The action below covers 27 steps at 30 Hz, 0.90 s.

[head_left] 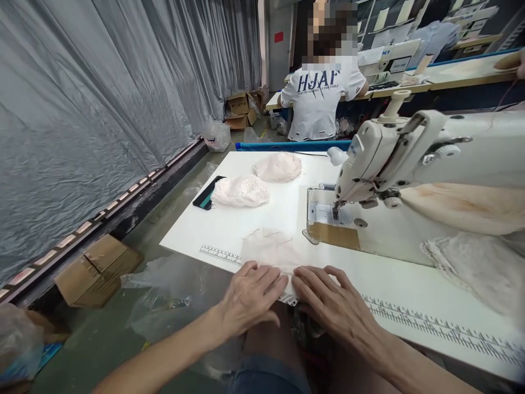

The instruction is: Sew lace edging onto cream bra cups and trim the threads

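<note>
White cloth [268,249]: thin and sheer; spread at the near edge of the white table [283,216], straight in front of the person; its lacy border shows between the two hands
Left hand [252,295]: palm down, fingers lightly bent and close together; their tips rest on the near left part of the cloth; the thumb stands well away from them, so nothing is clenched
Right hand [334,298]: palm down, fingers long and a little spread; the foremost ones touch the near right part of the cloth; the thumb is mostly hidden, so I cannot tell whether it pinches the border from below
Sewing machine [381,148]: right of the cloth and beyond the right hand; apart from both
Bundles: nearer bundle [241,191] overlapping a dark flat object [202,201]; farther bundle [279,167] just behind it
Ruler marks [221,255]: along the near edge, either side of the hands
Lace-edged cloth [479,268]: rumpled, at the table's right
</note>
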{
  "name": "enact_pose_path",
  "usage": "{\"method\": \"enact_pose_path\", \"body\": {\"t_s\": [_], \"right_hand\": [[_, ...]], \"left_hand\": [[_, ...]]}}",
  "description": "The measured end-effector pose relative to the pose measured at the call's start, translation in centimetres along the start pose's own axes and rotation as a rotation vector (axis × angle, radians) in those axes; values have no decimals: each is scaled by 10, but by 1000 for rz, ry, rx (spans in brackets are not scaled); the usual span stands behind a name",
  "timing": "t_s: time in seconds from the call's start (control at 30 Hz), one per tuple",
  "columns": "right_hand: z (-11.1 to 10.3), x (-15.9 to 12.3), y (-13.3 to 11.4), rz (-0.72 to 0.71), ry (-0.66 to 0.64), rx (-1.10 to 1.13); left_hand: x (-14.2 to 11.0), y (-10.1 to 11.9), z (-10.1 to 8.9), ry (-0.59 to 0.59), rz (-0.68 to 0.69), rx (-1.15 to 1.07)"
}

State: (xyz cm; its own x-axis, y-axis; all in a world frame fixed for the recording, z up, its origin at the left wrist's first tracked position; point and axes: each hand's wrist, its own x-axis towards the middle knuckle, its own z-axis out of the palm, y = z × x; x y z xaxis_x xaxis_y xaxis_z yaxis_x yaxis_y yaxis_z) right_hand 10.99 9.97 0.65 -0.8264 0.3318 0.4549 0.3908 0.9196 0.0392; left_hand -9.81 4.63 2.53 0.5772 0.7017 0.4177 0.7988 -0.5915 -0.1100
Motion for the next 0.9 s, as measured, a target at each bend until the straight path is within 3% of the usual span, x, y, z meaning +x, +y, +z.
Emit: {"method": "enact_pose_path", "body": {"t_s": [0.07, 0.13, 0.33, 0.4, 0.47, 0.6, 0.9], "right_hand": [[-10, 2, -6, -16, 25, 67], [-25, 2, -11, -2, -4, 234], [-71, -14, -20, 400, -408, 994], [-77, -21, -22, 449, -442, 1120], [-79, -26, -24, 473, -416, 1139], [-78, -39, -26, 497, -363, 1098], [-63, -57, -25, 600, -410, 1065]], "left_hand": [[-6, 14, 2, 88, -5, 65], [-8, 27, -5, 87, -84, -75], [-8, 52, -40, -457, -630, -1178], [-4, 59, -40, -526, -808, -1431], [1, 66, -34, -522, -928, -1554], [8, 80, -21, -448, -1000, -1546], [8, 78, -24, -461, -799, -1247]]}}
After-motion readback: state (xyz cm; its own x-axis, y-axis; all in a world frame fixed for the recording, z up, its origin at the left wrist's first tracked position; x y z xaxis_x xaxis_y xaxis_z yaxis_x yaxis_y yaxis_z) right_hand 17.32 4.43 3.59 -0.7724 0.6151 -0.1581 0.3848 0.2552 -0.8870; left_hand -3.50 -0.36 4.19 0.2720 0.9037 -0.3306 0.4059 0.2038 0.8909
